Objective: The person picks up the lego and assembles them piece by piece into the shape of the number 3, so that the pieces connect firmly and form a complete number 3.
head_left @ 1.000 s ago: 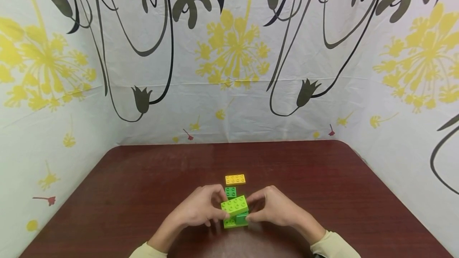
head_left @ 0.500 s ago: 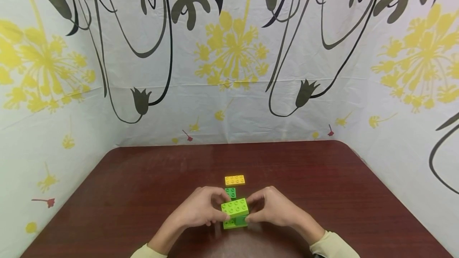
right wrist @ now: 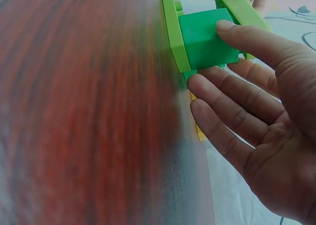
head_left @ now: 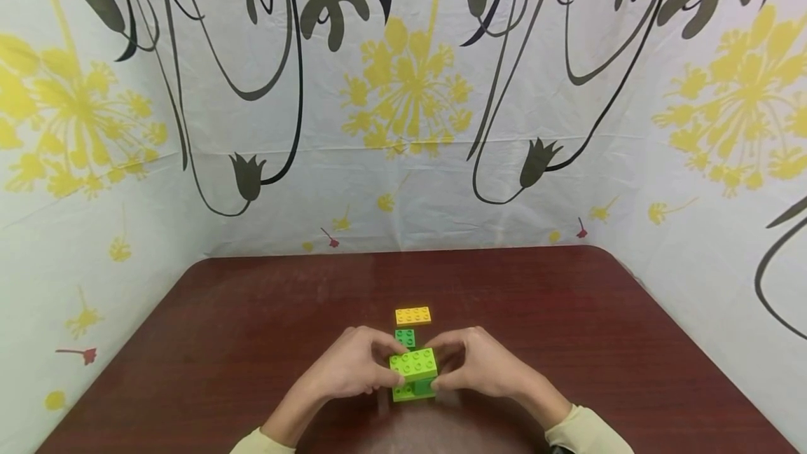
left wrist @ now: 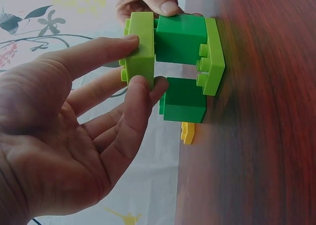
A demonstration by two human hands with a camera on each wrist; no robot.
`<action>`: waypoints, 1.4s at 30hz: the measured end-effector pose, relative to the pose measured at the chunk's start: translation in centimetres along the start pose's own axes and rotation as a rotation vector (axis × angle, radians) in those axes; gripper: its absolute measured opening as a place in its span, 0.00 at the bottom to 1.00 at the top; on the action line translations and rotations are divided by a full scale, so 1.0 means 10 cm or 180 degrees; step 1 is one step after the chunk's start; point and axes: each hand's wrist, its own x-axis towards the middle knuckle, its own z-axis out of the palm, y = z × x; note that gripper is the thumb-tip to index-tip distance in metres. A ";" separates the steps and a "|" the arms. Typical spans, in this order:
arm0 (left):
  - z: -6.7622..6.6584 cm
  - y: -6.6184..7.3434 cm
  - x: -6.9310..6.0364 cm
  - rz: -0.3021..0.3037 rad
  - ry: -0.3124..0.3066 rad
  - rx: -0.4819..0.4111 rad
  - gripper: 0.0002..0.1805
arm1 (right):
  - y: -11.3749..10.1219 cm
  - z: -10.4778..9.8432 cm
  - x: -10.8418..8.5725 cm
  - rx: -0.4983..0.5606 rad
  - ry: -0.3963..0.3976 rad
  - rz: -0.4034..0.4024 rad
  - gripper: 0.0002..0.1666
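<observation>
My left hand (head_left: 356,366) pinches a lime toy building brick (head_left: 413,364) by its left end, thumb in front and fingers behind. Below it a green brick (left wrist: 181,37) stands on one end of a thin lime plate brick (left wrist: 213,59), which lies on the table. At the right, my right hand (head_left: 485,364) pinches the green brick, its thumb on the near face (right wrist: 207,42). The lime brick spans over the plate's bare studs at the left. A narrow dark gap shows between it and the green brick in the left wrist view; whether they touch, I cannot tell.
Just behind the stack stands another green brick (head_left: 405,338). Farther back lies a flat yellow brick (head_left: 412,316). The dark red-brown table (head_left: 284,300) has a printed cloth (head_left: 403,195) hanging behind it and at both sides.
The lime brick has come down a little and turned straighter over the green brick. My right index finger has shifted left toward its back corner. The plate has stayed in place.
</observation>
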 end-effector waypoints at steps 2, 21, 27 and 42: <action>0.00 0.01 0.00 -0.0001 0.0018 0.0032 0.21 | 0.00 0.00 0.00 -0.0031 -0.0009 -0.0033 0.25; 0.01 0.01 0.01 0.0097 0.0163 0.0352 0.20 | -0.01 0.00 0.00 -0.0102 0.0006 -0.0114 0.17; 0.01 0.00 0.01 0.0094 0.0139 0.0324 0.20 | -0.01 -0.02 0.00 -0.0027 -0.0081 -0.0085 0.22; 0.01 -0.02 0.02 0.0118 0.0102 0.0247 0.20 | -0.05 -0.04 -0.01 -0.0178 0.0017 -0.0175 0.20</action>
